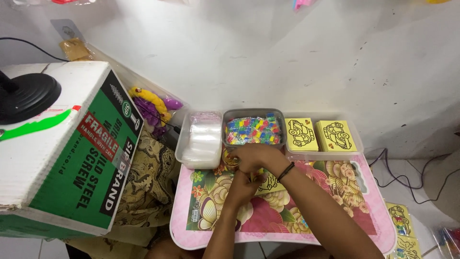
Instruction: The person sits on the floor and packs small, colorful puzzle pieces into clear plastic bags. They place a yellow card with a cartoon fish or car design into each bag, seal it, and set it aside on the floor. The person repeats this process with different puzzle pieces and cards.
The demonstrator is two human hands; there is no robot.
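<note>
My two hands meet at the middle of a small pink table with a flower print (335,192). My left hand (241,186) reaches up from below, and its fingers pinch the left edge of a yellow card with a black line drawing (271,184). My right hand (255,156), with a black band on its wrist, comes in from the lower right. It curls just above the left hand, close to the front rim of a grey tub (254,112). Whatever sits inside the right hand's fingers is hidden.
The grey tub holds several small colourful packets. On its left is a clear tub of plastic bags (203,139); on its right a clear tray with two stacks of yellow cards (318,135). A green-and-white cardboard box (72,158) stands left, over patterned cloth (148,177). Cables (407,184) lie right.
</note>
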